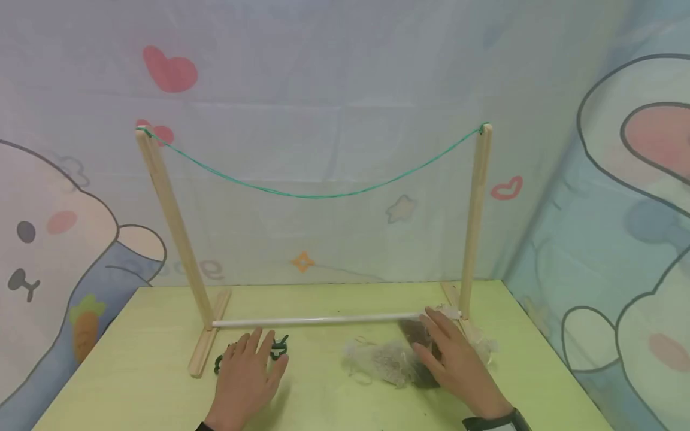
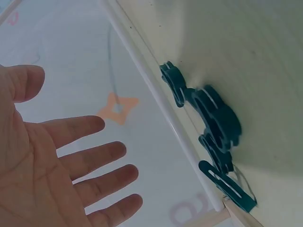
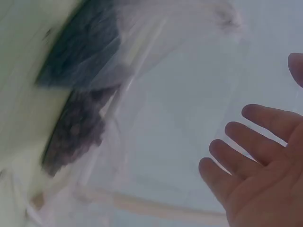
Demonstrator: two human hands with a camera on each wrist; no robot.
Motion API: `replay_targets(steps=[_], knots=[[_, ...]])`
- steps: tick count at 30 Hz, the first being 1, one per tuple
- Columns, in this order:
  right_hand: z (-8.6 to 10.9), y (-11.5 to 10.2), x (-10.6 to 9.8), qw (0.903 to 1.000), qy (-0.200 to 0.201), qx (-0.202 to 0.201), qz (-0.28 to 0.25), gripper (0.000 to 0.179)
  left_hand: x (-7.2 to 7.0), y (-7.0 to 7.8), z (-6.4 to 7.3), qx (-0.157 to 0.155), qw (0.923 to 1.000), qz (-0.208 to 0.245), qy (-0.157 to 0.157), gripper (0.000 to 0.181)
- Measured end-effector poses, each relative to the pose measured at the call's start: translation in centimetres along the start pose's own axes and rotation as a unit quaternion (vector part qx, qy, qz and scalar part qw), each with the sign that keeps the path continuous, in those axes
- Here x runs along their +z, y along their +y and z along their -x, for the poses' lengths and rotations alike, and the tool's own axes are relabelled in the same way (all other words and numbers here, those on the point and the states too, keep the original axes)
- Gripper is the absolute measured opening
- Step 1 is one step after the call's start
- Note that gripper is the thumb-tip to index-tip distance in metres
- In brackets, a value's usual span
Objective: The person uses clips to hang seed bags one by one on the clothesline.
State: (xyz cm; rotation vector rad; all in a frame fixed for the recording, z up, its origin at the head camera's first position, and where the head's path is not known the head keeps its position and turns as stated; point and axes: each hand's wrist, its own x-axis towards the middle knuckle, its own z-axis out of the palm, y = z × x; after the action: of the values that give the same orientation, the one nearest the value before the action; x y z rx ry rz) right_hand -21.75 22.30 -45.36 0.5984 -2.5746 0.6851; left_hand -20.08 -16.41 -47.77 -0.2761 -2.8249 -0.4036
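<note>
My left hand [image 1: 247, 374] hovers palm down with fingers spread over dark green plastic clips [image 1: 279, 348], partly hiding them. In the left wrist view the clips [image 2: 218, 120] lie in a row, apart from the fingers. My right hand [image 1: 458, 362] is held above see-through plastic bags [image 1: 380, 361], its fingers straight. Pale, rough-looking contents show in the bag at the left. Beside the hand lies a dark flat piece [image 1: 426, 374], partly covered. The right wrist view shows a dark, bumpy-edged bagful [image 3: 75, 130] below the hand; its kind is unclear. Neither hand holds anything.
A wooden frame has a left post [image 1: 175, 230] and a right post [image 1: 477, 221]. A slack green cord [image 1: 312, 196] joins their tops, and a white rod [image 1: 318, 320] joins their feet. Behind the pale yellow table [image 1: 318, 395] hangs a printed curtain [image 1: 345, 78].
</note>
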Motion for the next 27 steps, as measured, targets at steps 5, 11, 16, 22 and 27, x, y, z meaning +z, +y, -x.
replay_targets(steps=[5,11,16,22,27], knots=[[-1.0,-1.8,1.4,0.9984,0.03,-0.045,-0.018,0.048,0.3,0.4,-0.7,0.009,0.9997,-0.01,0.02,0.049],[-2.1,-4.6,3.6,0.9956,0.034,-0.08,-0.036,0.044,0.4,1.0,-1.6,0.016,0.9986,-0.03,0.041,0.035],[-3.2,-6.9,6.0,0.9915,0.039,-0.112,-0.054,0.034,1.1,1.2,-2.6,0.021,0.9969,-0.05,0.056,0.028],[-3.9,-8.7,8.6,0.9836,0.005,-0.121,-0.134,0.02,2.0,1.3,-3.7,-0.005,0.9967,-0.071,0.041,0.026],[-4.3,-9.4,10.3,0.9781,-0.057,-0.091,-0.178,0.019,2.7,1.2,-4.2,-0.029,0.9958,-0.086,0.01,0.028]])
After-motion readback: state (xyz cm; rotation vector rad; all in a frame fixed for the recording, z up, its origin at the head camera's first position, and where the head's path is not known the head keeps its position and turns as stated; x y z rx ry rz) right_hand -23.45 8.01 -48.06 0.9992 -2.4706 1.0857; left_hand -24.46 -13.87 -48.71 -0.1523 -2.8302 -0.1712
